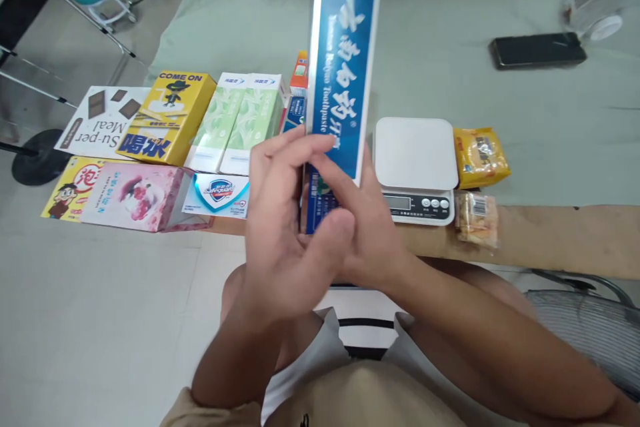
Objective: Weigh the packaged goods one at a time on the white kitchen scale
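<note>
Upright in front of me stands a blue toothpaste box [343, 47] with white Chinese lettering, its top reaching the upper edge of the head view. My left hand [285, 233] wraps the box's lower left side, fingers bent over the front. From the right, my right hand [373, 233] grips the lower end, with a finger lying across the front face. The hands overlap and hide much of the box's bottom. Just right of them, a white kitchen scale [416, 153] lies on the table with its display and buttons facing me.
On the left lie a yellow box [167, 120], green-white cartons [237, 123], a pink box [133, 197] and a Safeguard box [217, 193]. Right of the scale are a yellow packet [481, 157] and a clear-wrapped snack [477, 220]. A phone [539, 51] lies farther back, near plastic bottles [595, 3].
</note>
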Demonstrator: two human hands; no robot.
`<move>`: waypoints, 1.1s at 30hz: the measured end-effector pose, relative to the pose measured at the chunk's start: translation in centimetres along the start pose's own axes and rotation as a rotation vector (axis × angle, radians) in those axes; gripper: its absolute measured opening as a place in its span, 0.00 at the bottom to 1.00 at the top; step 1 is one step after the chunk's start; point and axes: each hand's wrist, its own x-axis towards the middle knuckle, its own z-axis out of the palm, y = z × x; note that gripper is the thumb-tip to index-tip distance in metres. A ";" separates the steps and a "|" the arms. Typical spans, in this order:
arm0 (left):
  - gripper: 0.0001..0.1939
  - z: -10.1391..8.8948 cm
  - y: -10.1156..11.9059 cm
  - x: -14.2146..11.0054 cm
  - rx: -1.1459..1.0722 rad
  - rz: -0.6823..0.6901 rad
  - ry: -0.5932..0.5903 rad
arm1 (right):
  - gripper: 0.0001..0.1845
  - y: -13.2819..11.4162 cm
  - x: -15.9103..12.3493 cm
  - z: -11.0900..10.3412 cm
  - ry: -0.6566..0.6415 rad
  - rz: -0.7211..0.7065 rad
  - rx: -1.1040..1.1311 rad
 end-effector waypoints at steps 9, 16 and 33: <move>0.35 7.4 -0.3 0.9 -0.435 -0.039 -0.319 | 0.36 3.6 -4.2 -5.5 0.082 0.228 -0.260; 0.36 10.6 -1.0 1.8 -0.464 -0.180 -0.340 | 0.37 4.5 -4.7 -7.8 0.038 0.330 -0.324; 0.40 9.8 -0.6 1.9 -0.522 -0.428 -0.379 | 0.42 5.2 -3.7 -8.3 0.069 0.372 -0.212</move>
